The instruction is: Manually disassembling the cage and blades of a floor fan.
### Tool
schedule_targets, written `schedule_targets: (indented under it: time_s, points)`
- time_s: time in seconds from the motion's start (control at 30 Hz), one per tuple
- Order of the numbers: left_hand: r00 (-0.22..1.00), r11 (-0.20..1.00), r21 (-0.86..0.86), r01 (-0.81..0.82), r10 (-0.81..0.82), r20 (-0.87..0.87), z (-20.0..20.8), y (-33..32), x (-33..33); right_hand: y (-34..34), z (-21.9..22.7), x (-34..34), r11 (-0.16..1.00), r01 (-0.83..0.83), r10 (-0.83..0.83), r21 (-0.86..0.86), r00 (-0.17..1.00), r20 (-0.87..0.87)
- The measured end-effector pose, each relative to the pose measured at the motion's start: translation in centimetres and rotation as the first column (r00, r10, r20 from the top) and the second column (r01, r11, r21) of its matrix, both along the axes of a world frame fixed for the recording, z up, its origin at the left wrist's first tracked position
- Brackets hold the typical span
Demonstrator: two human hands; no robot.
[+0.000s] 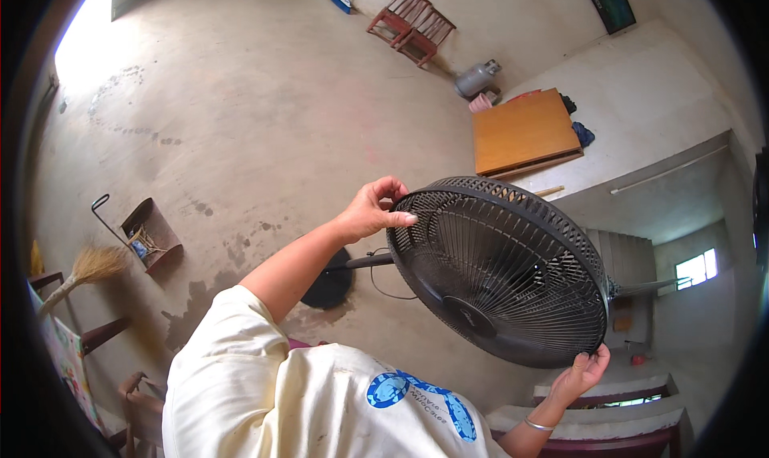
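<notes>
A black standing fan (460,258) leans across the middle of the head view, its round wire grille facing up toward me. My left hand (373,211) is closed on the rim at the grille's upper left, thumb over the front and fingers curled behind. At the lower right, the fingertips and thumb of my right hand (578,375) pinch the opposite edge. A thin pole runs left from behind the fan head to a dark round base (328,282) on the floor, partly hidden by my left arm. A thin cord hangs near the pole.
A dustpan (152,235) and a straw broom (90,270) are at the left. Beyond the fan stands an orange-brown wooden cabinet (525,133), with a grey gas cylinder (477,79) and wooden chairs (411,25) along the far wall. Dark wooden furniture (617,439) lies near my right forearm.
</notes>
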State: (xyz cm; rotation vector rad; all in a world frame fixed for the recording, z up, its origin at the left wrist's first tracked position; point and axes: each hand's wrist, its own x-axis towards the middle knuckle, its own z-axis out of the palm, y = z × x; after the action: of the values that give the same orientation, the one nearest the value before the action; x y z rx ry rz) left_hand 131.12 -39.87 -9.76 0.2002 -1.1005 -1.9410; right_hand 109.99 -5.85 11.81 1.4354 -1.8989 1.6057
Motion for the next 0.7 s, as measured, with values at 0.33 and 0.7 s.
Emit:
schedule_targets:
  time_s: [0.33, 0.7]
  points:
    - [0.96, 0.844, -0.461, -0.273, 0.267, -0.079, 7.9, -1.2, 0.8, -2.2, 3.3, 2.8, 0.99, 0.116, -0.083, 0.078, 0.936, -0.342]
    - [0.82, 0.575, -0.658, -0.486, 0.561, -0.115, 8.9, -2.0, -0.1, -7.9, 7.3, 5.7, 0.93, 0.263, 0.03, 0.255, 0.639, -0.768]
